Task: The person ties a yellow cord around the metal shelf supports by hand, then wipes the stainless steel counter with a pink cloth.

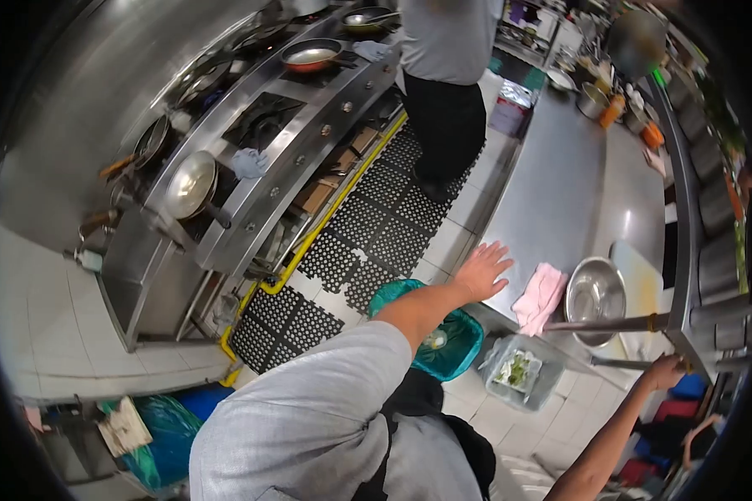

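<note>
My left hand point(485, 271) is stretched out with its fingers spread, at the near left edge of the steel counter point(547, 192), and holds nothing. A folded pink cloth point(540, 297) lies to its right, beside a shiny metal bowl point(595, 292). On the far right, my right hand point(667, 371) is closed at the corner of the metal shelf frame point(681, 326); what its fingers grip is hidden. Behind the bowl lies a pale cutting board point(641, 275). Under my left forearm stands a teal-lined bin point(464, 334).
A clear tub point(526, 394) with green scraps stands near the counter's end. On the left runs a stove point(288, 125) with several pans, including a frying pan point(190, 184). A person in an apron point(447, 117) stands on the black mats point(368, 234). A yellow pipe point(334, 217) follows the stove's base.
</note>
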Demonstrator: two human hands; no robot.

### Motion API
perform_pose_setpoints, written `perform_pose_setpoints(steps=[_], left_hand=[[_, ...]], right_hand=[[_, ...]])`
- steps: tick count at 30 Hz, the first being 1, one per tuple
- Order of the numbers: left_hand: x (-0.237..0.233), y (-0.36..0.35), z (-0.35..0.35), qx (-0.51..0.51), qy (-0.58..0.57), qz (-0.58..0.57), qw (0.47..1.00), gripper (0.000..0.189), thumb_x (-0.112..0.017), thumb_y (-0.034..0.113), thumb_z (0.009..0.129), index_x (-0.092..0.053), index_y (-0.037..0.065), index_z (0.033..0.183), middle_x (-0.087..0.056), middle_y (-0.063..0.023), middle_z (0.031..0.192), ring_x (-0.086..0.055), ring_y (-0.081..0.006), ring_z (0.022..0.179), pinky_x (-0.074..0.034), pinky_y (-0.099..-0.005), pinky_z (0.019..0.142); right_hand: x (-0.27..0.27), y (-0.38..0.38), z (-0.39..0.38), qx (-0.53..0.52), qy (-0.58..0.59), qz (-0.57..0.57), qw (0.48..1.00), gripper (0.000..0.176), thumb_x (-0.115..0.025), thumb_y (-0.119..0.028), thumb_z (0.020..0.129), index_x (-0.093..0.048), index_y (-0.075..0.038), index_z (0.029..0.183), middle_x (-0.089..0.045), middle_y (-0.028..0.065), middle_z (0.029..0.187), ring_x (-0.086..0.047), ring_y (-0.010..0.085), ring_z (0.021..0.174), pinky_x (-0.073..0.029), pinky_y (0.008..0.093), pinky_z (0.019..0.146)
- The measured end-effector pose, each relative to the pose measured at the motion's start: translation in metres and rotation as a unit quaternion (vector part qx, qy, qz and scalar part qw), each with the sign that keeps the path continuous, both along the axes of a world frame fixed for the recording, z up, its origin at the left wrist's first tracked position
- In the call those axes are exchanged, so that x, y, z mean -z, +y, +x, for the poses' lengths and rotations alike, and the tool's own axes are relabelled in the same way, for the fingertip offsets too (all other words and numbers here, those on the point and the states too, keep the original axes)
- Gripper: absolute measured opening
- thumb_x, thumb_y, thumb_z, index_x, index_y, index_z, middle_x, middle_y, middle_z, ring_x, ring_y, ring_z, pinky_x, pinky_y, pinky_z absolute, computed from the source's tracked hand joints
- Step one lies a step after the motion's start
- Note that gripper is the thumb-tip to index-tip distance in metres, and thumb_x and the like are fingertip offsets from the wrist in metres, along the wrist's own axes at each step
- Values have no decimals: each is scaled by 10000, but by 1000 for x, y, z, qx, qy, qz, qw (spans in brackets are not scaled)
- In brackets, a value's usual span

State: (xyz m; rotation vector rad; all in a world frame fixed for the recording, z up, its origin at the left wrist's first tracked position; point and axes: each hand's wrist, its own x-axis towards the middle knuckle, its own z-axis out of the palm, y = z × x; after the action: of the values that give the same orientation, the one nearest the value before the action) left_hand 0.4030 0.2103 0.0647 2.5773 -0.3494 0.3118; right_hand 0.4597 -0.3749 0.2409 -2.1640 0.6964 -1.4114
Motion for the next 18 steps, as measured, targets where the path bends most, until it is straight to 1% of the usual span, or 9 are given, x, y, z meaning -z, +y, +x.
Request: perform_pose_setpoints(steps=[2, 7, 9, 12, 14, 15, 16, 17, 18], left_hand=[[-1, 1, -3, 5, 2, -16, 1000, 563, -634, 392, 957, -550, 171, 1468, -416, -140, 1599, -291, -342, 1529, -229, -535, 1245], [6, 7, -36, 2, 23, -48, 999, 570, -680, 302, 930, -550, 170, 1469, -399, -139, 1610, -273, -338, 1542, -237, -594, 1224], [0, 15, -78, -22, 53, -62, 996, 584, -699, 270, 911, -550, 168, 1466, -367, -139, 1627, -250, -360, 1548, -251, -645, 1190], [6, 47, -174, -73, 43, -67, 994, 573, -691, 265, 900, -555, 139, 1442, -388, -149, 1604, -251, -404, 1538, -235, -621, 1210], [72, 82, -254, -96, 192, -27, 976, 440, -632, 320, 917, -661, 105, 1300, -594, -184, 1402, -516, -395, 1339, -410, -557, 1107], [112, 106, -303, -97, 325, -57, 939, 445, -581, 392, 933, -707, 60, 1200, -688, -222, 1210, -648, -402, 1122, -499, -530, 993], [155, 137, -364, -65, 366, -27, 928, 462, -526, 417, 969, -734, 38, 1131, -712, -255, 1103, -687, -409, 1023, -533, -509, 923], [153, 155, -424, -202, 529, -15, 824, 451, -491, 403, 1011, -756, 45, 1083, -724, -238, 1094, -693, -391, 1034, -542, -507, 893], [153, 181, -494, -218, 530, 5, 819, 439, -499, 416, 1028, -780, 79, 1044, -732, -230, 1092, -705, -397, 1019, -546, -522, 895]], right_hand=[[-16, 31, -7, -11, -61, -13, 998, 414, -648, -387, 963, -682, 24, 1008, -757, 153, 941, -738, 277, 730, -600, 409, 631], [-13, 24, -5, -50, -30, -14, 998, 480, -659, -432, 976, -690, 19, 1138, -752, 164, 967, -735, 279, 733, -608, 377, 616], [-13, 27, -4, -61, -26, 13, 998, 514, -661, -448, 980, -691, 21, 1188, -751, 164, 961, -732, 273, 722, -603, 363, 604], [-2, 15, 7, -113, -98, -29, 988, 504, -668, -454, 981, -711, 15, 1161, -752, 176, 1017, -734, 277, 724, -600, 375, 605], [11, -17, 10, -16, 29, -280, 959, 502, -700, -464, 965, -720, -11, 1180, -739, 202, 1139, -748, 296, 795, -613, 407, 676], [8, -3, 6, -54, 37, -148, 987, 456, -677, -390, 988, -692, -27, 1263, -717, 181, 1207, -731, 304, 927, -598, 411, 766], [7, 2, 9, -107, 37, -63, 992, 433, -662, -353, 1002, -682, -42, 1303, -699, 171, 1257, -722, 310, 995, -591, 412, 808], [6, 5, 13, -150, 33, 24, 988, 418, -646, -317, 1016, -672, -58, 1343, -682, 161, 1307, -714, 315, 1063, -584, 413, 849], [13, -9, 19, -201, 19, 59, 978, 404, -638, -317, 1021, -681, -72, 1339, -670, 163, 1339, -714, 318, 1067, -585, 411, 843]])
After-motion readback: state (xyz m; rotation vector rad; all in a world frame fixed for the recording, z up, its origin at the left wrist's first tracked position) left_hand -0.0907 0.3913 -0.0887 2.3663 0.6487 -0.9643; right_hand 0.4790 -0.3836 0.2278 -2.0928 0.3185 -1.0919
